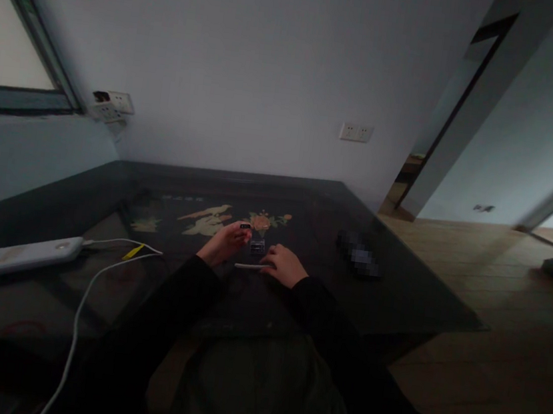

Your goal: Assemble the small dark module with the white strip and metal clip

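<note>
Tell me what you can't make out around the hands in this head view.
- Small dark item pinched in the left hand: too small and dim to identify.
- Small clear box between the hands: contents unreadable.
- Dark object to the right on the table: blurred out.
- White strip at the right hand: partly covered by fingers.

Dim room, dark glass table with a floral inlay under the top. Left hand is raised slightly and pinches a small dark piece at its fingertips. Right hand rests on the table, touching a thin white strip. A small clear box sits between the hands. White power bank lies far left, white cable running off it. A blurred dark object lies to the right. Wall sockets behind.
</note>
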Motion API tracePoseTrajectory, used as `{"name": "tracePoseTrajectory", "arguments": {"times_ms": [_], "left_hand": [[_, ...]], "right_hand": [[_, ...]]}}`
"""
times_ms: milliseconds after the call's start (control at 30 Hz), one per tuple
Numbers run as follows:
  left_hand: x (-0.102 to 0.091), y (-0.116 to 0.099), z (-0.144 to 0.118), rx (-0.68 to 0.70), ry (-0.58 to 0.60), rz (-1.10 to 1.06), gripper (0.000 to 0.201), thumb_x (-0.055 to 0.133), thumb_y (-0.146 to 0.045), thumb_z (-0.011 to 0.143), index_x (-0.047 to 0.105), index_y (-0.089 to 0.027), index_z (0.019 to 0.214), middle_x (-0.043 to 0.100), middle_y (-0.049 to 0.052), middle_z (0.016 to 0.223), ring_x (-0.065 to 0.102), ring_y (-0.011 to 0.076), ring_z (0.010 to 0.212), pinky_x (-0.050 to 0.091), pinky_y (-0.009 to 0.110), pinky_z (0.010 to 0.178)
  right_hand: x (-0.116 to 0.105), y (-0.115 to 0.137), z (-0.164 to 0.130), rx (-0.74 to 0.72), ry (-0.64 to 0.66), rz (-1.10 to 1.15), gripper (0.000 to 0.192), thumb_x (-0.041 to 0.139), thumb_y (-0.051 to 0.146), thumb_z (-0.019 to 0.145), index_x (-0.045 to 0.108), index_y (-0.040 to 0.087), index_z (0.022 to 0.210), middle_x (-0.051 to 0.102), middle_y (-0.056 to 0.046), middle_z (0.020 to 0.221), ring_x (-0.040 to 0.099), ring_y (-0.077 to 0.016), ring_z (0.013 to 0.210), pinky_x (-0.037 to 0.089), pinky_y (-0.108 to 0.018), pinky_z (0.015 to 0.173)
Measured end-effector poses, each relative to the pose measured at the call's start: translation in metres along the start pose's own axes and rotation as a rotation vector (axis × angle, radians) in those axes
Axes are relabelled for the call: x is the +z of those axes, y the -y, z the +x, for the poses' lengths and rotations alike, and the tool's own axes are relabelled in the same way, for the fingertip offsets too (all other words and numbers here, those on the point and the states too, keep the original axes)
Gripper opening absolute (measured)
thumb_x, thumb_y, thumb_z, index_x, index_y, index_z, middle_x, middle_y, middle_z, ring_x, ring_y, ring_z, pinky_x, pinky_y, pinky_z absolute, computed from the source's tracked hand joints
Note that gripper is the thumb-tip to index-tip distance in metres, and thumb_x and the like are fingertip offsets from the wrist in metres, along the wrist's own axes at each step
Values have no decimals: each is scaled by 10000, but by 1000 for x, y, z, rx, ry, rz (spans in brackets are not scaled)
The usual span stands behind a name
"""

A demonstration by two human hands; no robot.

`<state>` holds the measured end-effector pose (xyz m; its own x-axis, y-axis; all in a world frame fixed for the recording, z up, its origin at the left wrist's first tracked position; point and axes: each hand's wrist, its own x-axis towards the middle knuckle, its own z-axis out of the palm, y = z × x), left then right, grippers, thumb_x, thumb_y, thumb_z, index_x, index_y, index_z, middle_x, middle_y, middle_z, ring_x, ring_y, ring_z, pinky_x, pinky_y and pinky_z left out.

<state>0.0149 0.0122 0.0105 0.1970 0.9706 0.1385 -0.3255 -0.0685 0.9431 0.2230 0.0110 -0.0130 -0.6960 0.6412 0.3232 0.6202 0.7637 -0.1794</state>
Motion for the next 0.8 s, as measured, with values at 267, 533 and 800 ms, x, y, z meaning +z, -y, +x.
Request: {"name": "tracePoseTrajectory", "arguments": {"times_ms": [267,533,800], "left_hand": [[5,-10,-11,-4,56,-40,423,514,-556,750,610,-161,867,568,56,748,481,128,630,453,311,708],[6,-16,-13,65,12,-75,432,483,-565,779,615,-174,906,540,30,712,451,115,604,441,295,675],[6,-11,-11,20,32,-48,420,502,-556,772,621,-177,910,562,39,731,465,118,608,443,299,684]], "right_hand": [[-5,-5,-2,34,-155,61,101,632,247,814,707,182,830,591,-81,912,504,-196,909,401,-310,795],[-21,-20,-5,373,-544,390,244,583,392,814,701,179,815,566,4,543,495,-138,526,376,-265,581],[-37,-10,-4,324,-572,1094,419,517,556,801,630,170,919,710,-90,820,628,-159,588,423,-251,501]]}}
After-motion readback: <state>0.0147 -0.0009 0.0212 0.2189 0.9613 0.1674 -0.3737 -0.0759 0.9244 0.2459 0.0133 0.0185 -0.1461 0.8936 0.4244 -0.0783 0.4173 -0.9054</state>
